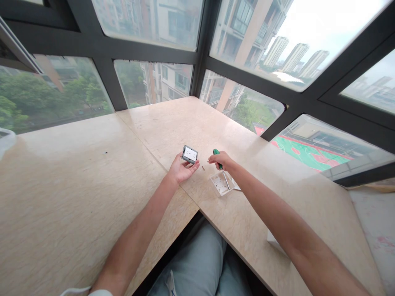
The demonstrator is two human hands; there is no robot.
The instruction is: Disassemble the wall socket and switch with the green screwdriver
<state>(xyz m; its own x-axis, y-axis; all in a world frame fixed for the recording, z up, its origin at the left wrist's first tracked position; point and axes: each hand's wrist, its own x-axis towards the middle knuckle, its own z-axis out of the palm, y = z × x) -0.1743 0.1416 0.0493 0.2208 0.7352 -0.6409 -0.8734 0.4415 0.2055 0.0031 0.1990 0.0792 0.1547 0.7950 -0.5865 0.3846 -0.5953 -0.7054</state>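
My left hand holds up a wall socket, its white slotted face framed in grey, resting against the fingers. In my right hand is a screwdriver with a green handle. Its metal shaft slants down and away from the socket, over an open white plastic box. A tiny thing, perhaps a screw, shows at the right fingertips, too small to make out. Between the hands, a small reddish-brown piece lies on the counter. Small parts show inside the box.
The beige stone counter runs along dark-framed windows and meets in a corner. A tiny dark piece lies at left. A white object is partly hidden under my right forearm. Something translucent white stands at the far left edge.
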